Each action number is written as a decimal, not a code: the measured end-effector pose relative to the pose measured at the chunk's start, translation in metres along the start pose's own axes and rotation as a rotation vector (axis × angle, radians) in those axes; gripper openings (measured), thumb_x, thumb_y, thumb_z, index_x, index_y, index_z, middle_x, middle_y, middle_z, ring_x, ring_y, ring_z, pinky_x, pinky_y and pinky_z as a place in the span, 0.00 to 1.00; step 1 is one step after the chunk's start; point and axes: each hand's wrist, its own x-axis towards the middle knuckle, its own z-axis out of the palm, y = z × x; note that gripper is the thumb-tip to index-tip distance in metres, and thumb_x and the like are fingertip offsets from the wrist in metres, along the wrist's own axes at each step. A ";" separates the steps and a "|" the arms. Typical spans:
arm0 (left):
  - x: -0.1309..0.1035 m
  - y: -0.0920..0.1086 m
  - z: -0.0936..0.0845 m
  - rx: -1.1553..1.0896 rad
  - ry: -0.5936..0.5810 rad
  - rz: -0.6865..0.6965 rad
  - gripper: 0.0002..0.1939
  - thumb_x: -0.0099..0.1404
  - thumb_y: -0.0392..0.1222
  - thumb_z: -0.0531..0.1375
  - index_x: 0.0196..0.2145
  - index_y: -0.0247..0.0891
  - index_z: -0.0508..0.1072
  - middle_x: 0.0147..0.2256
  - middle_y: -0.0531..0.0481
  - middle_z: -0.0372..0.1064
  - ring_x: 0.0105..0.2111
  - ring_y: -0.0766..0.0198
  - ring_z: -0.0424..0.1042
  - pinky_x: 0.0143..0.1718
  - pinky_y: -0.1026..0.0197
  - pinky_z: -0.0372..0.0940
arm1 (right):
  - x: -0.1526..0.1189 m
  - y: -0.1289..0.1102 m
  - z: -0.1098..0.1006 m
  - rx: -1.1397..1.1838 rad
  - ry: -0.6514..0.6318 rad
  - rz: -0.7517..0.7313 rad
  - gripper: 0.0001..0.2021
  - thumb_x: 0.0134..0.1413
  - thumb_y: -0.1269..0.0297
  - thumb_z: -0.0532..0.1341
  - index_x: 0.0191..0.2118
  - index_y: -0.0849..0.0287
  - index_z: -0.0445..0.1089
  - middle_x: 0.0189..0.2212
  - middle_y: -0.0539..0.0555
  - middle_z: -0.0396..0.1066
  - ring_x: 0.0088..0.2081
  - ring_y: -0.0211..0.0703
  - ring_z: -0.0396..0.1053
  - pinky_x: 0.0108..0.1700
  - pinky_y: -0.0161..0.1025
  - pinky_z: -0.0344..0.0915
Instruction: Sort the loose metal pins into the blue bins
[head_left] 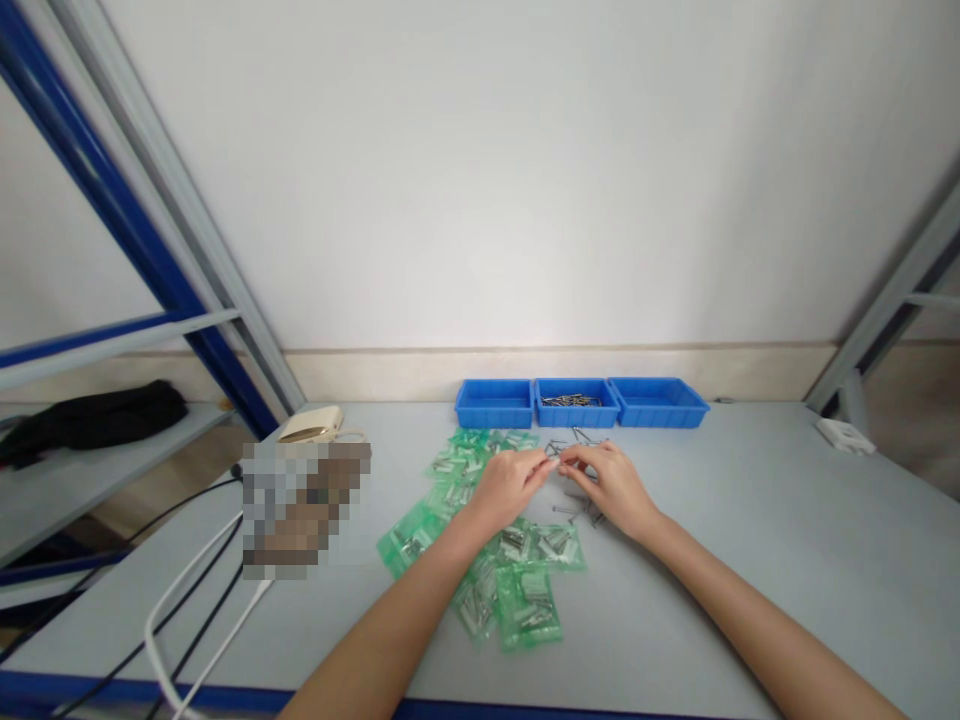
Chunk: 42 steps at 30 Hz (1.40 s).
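My left hand (514, 482) and my right hand (606, 482) meet fingertip to fingertip over the table, both with fingers pinched together. Whatever lies between the fingertips is too small and hidden to name. Loose screws (579, 508) are scattered on the table under and around my right hand. Around my left hand and forearm spread several small green plastic bags (531, 605), holding metal screws and pale cylindrical pieces. One such bag (556, 545) lies just below the space between my hands.
Three blue bins stand in a row at the back: a left bin (495, 404), a middle bin (576, 412) with screws inside, and a right bin (658, 402). A cream-coloured device (310, 424), a blurred-out item (307, 512) and cables (154, 620) occupy the left. A white object (845, 436) sits far right.
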 end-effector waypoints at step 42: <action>0.001 -0.003 0.001 -0.035 0.015 0.001 0.19 0.68 0.45 0.47 0.22 0.38 0.67 0.20 0.55 0.68 0.25 0.67 0.68 0.30 0.66 0.56 | 0.001 -0.005 -0.004 -0.019 0.008 -0.068 0.09 0.60 0.61 0.51 0.39 0.56 0.67 0.34 0.48 0.73 0.31 0.36 0.68 0.39 0.39 0.53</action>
